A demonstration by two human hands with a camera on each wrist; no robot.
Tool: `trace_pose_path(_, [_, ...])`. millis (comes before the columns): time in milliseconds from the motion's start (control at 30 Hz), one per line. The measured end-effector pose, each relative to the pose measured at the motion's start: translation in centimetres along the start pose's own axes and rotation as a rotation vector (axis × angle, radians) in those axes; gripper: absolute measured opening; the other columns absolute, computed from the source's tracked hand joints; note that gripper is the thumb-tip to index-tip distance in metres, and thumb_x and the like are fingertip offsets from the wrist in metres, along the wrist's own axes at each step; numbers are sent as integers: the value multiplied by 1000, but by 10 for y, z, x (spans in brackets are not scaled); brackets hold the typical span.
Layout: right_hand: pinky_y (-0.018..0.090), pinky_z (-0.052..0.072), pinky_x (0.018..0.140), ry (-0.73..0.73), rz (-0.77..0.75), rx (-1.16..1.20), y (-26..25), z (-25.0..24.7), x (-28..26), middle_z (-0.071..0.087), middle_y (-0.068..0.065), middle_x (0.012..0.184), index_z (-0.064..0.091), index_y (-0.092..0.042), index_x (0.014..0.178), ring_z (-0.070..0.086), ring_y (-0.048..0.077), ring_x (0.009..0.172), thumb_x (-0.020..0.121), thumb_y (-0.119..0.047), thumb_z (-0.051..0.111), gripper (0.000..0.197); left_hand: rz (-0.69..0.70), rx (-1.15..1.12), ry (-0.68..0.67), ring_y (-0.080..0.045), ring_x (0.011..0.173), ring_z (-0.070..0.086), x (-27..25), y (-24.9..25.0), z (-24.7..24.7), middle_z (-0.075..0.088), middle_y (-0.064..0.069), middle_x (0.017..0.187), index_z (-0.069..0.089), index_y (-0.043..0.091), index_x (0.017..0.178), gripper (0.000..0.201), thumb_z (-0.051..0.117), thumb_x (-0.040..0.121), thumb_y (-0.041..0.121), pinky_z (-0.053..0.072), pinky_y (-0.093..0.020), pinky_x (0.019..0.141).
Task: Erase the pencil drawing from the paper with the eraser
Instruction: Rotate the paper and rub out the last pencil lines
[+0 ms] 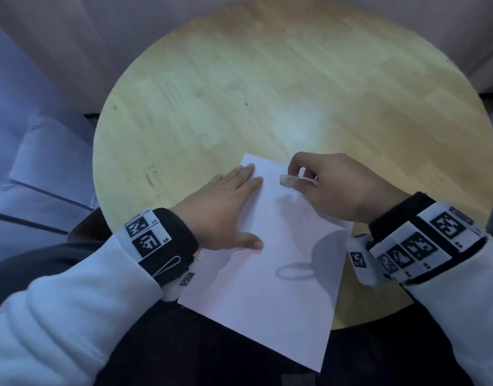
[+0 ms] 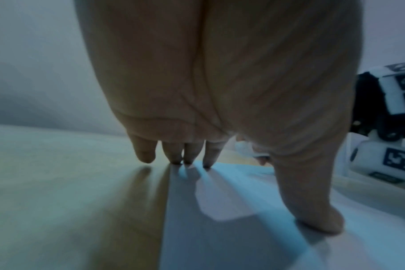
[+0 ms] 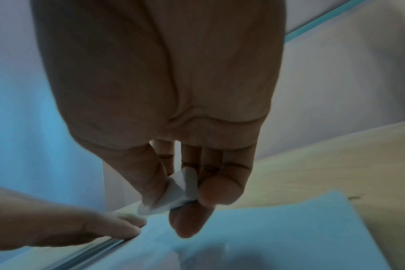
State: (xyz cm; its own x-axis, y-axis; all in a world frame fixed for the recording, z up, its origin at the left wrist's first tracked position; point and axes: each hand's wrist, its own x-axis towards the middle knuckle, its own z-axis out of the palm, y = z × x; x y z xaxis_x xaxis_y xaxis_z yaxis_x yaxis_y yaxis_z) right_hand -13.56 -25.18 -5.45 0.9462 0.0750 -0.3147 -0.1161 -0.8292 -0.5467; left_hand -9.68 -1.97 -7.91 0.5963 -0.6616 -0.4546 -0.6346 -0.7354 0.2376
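A white sheet of paper lies on the near part of a round wooden table, its near corner hanging past the table's edge. My left hand lies flat on the paper's left edge, fingers straight, thumb on the sheet. My right hand hovers over the paper's far right part and pinches a small white eraser between thumb and fingers. In the right wrist view the eraser sits just above the paper. In the left wrist view the fingertips press at the paper's edge. No pencil marks are discernible.
The far half of the table is bare wood with a few dark specks. A light wall or curtain stands behind. Pale folded sheets or fabric lie left of the table. Dark trousers show below the table's near edge.
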Motion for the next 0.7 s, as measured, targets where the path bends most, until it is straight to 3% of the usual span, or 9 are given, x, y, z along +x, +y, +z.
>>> trace_pose_path(100, [31,46,65,-16,23,18,0,9,6,62,-9,81,58,-29,108,61,13,77,101,-51,55,23,25,-27,26,-9,155,-15,4,-6,1,-15,3,169,5,23,161,125,68,70,81,-5,-45,126])
trace_pose_path(200, [32,47,66,-19,13,15,-1,17,9,65,-4,86,53,-31,116,62,16,78,101,-48,56,24,14,-16,10,-8,153,-21,7,-8,3,-21,7,168,-3,27,162,134,66,64,87,-8,-50,125])
trace_pose_path(400, [25,35,52,22,-94,8,-3,29,5,56,-2,64,55,-24,97,51,15,60,98,-35,63,13,3,58,-57,-12,151,-29,18,-11,1,-32,2,165,-18,30,159,141,64,61,89,-11,-56,123])
trace_pose_path(533, [31,35,51,141,-79,16,2,31,10,52,-3,59,50,-23,87,48,17,55,96,-32,64,20,-4,101,-65,-16,152,-28,23,-9,0,-32,-2,165,-21,28,159,142,62,62,90,-10,-58,122])
trace_pose_path(600, [32,35,53,98,-129,25,-6,41,5,47,-5,58,46,-22,84,44,14,53,95,-26,65,21,-7,106,-66,-17,152,-28,24,-9,0,-32,-2,165,-22,28,158,143,62,61,90,-10,-59,122])
trace_pose_path(700, [22,31,52,-4,-174,0,-12,43,2,46,-9,59,51,-24,87,45,8,53,91,-22,67,16,-9,88,-67,-17,152,-28,24,-9,0,-33,-2,164,-22,28,158,142,63,62,89,-11,-59,122])
